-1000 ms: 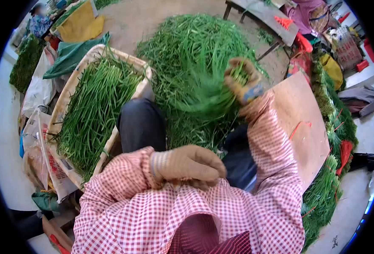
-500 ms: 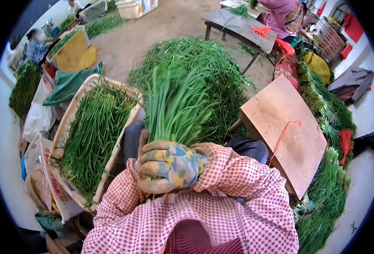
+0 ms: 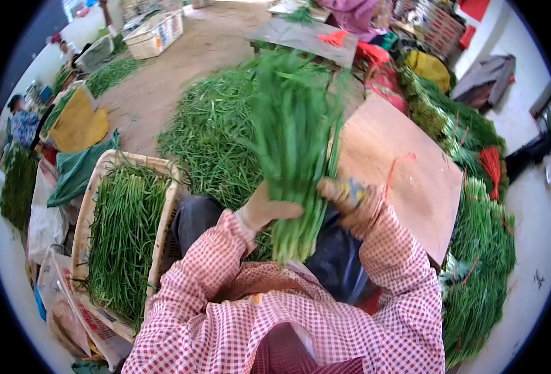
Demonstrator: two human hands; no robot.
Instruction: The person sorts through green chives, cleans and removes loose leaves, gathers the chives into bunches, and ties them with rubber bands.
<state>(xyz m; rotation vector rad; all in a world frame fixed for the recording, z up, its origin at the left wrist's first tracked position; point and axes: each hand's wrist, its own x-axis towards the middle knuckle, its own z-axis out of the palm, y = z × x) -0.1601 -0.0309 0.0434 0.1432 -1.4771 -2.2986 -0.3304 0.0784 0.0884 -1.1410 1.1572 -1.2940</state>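
Observation:
A bunch of garlic chives (image 3: 294, 143) stands upright before my chest, leaf tips away from me and pale stem ends toward me. It is smeared by motion. My left hand (image 3: 268, 209), in a pale glove, is closed around its lower left side, thumb across the stems. On the bunch's right edge, my right hand (image 3: 350, 199), in a blue and yellow patterned glove, has its fingers curled against the stalks; it is somewhat blurred. Behind the bunch lies a large heap of loose chives (image 3: 213, 134). A red tie (image 3: 392, 171) rests on the tilted board (image 3: 406, 187) at my right.
A cream crate (image 3: 81, 246) of chives stands at my left. Tied bunches (image 3: 481, 249) are stacked along the right, with a red bundle of ties (image 3: 490, 171). Ahead are a low table (image 3: 275, 34), a white crate (image 3: 157, 34) and other people.
My hands have come apart from their crossed hold; the right hand has moved to the bunch's right side. The bunch has shifted right, and its stem ends now show. The view has turned slightly.

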